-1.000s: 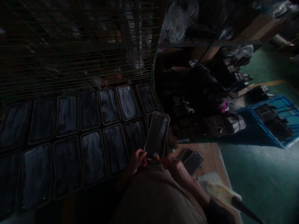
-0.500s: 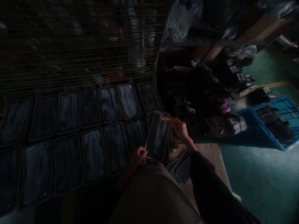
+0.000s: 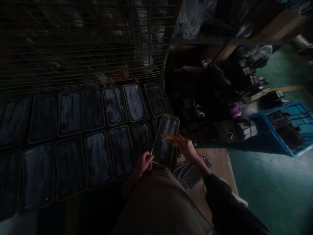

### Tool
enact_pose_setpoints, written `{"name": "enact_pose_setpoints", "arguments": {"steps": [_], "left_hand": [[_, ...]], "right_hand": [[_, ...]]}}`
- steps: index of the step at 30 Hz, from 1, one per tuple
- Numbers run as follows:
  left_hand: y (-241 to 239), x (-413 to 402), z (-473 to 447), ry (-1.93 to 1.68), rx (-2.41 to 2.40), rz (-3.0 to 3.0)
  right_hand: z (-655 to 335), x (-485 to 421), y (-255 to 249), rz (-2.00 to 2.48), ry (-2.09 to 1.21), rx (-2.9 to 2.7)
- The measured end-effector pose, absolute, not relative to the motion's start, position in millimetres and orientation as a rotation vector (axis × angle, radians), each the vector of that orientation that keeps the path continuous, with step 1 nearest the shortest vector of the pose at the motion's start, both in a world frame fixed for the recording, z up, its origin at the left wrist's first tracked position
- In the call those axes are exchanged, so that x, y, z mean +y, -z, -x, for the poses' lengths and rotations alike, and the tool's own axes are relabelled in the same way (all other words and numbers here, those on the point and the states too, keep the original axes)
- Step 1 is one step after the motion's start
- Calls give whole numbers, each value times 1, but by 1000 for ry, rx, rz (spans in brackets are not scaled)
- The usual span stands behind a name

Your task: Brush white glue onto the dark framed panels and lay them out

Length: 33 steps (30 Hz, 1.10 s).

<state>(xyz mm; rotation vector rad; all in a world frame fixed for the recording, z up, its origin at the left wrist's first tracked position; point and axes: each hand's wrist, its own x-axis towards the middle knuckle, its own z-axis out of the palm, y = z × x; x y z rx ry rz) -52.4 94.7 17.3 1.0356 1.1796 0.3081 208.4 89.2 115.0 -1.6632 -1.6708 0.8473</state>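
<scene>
A dark rectangular panel point(image 3: 160, 151) with rounded corners and a pale rim lies tilted in front of me, whitish streaks running along its upper and right part. My left hand point(image 3: 144, 161) pinches its lower left edge between thumb and fingers. Over the panel, my right hand point(image 3: 184, 146) is closed round the orange handle of a brush point(image 3: 174, 138). The brush's bristles are at the panel's face, left of its middle. Just left of the held panel lies another streaked panel point(image 3: 141, 138), partly covered by it.
Two rows of similar streaked panels point(image 3: 99, 160) spread to the left, before a wire mesh point(image 3: 97, 65). Several plain panels point(image 3: 193, 176) lie on a wooden board point(image 3: 220, 163) at right. A blue crate point(image 3: 290, 151) stands on the green floor, near dark bundled goods point(image 3: 245, 127).
The brush in my right hand has moved down the panel from its top edge, and more white streaks show at the top. My left hand keeps its hold.
</scene>
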Motion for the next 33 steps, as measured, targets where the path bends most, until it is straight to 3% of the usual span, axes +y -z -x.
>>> {"name": "enact_pose_setpoints", "arguments": {"steps": [4,8,16,28,33], "left_hand": [[-21,96,52,-279,1205,-1045],[-25,98,52,-241,1227,-1050],[-21,98,53,-219,1222,-1048],[-32,98,55,-198,1190,-1045],[-33,97,52,-200,1216,-1105]], "right_hand": [[-217,135,-111,1761,-562,-1652],[-203,131,-95,1782,-527,-1809],[-154,44,-95,1645,-808,-1964],[-160,-10,-104,1660,-1336,-1233],[-180,12,-108,1871,-958,-1192]]}}
